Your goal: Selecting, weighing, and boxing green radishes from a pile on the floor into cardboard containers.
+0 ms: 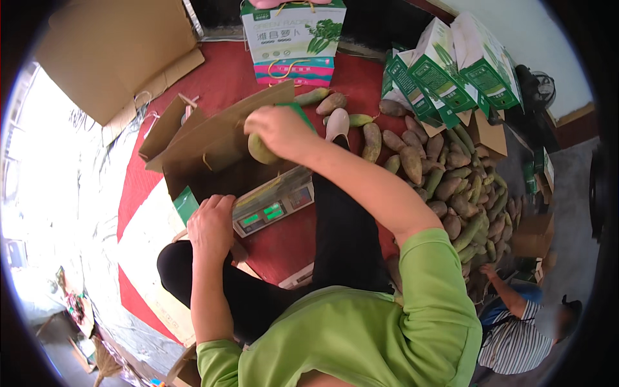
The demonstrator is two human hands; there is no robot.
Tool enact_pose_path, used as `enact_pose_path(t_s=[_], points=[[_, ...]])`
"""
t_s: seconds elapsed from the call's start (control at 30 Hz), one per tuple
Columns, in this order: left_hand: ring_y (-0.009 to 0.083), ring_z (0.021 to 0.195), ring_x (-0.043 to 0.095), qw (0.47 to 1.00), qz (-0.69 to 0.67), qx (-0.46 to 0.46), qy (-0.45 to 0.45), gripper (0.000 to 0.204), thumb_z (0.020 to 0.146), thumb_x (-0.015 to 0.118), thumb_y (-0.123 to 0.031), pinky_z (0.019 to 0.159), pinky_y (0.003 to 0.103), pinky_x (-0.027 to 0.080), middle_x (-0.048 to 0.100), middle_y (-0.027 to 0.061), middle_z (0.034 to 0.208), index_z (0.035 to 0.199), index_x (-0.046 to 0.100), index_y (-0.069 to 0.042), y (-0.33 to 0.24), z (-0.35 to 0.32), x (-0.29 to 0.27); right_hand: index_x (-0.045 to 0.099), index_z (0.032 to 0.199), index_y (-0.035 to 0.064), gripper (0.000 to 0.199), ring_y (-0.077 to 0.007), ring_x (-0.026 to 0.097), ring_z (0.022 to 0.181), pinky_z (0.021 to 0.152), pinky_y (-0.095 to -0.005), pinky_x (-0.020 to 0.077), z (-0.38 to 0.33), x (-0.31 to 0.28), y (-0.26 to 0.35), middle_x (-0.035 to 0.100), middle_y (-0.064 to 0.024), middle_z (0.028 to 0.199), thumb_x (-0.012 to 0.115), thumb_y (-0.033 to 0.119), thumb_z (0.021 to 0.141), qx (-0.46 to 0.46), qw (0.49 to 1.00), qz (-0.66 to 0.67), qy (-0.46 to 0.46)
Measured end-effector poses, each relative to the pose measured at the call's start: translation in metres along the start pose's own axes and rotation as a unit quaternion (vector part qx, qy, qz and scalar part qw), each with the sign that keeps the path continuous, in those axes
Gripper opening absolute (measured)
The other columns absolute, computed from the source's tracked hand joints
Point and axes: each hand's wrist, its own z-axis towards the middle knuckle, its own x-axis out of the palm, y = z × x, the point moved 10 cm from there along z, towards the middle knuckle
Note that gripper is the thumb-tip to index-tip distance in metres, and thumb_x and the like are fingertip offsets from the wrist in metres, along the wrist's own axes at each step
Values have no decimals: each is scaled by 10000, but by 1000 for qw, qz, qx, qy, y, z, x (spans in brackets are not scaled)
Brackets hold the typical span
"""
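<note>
Left hand (211, 222) hung knuckles up, fingers bent, at the near edge of an open brown cardboard box (219, 124), beside a grey digital scale (263, 216) with glowing green displays; whether its grip was closed, I could not tell. Farther out, the right hand (280, 131), arm stretched forward and leftward, gripped a rounded pale-green vegetable (260, 151) above the box.

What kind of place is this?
Probably a place where vegetables get packed, maybe a shop or storeroom. There's a big vegetable heap, a digital scale and an open cardboard box, with the right hand holding a greenish vegetable at it.
</note>
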Motion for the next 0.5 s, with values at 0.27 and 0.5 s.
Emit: enact_pose_path(t_s=[0.27, 0.5], points=[[275, 872, 625, 999, -2, -42, 10, 158, 838, 551, -131, 729, 392, 496, 648, 58, 893, 941, 669, -112, 8, 0, 3, 655, 1015, 77, 265, -288, 643, 885, 759, -394, 505, -11, 21, 21, 670, -110, 907, 672, 208, 786, 95, 989, -44, 99], [318, 873, 610, 1000, -21, 3, -23, 151, 862, 551, -118, 726, 413, 482, 631, 88, 927, 978, 646, -106, 11, 2, 5, 653, 1001, 15, 199, -172, 653, 846, 741, -279, 496, -131, -110, -41, 679, -71, 909, 634, 119, 832, 246, 947, 137, -154]])
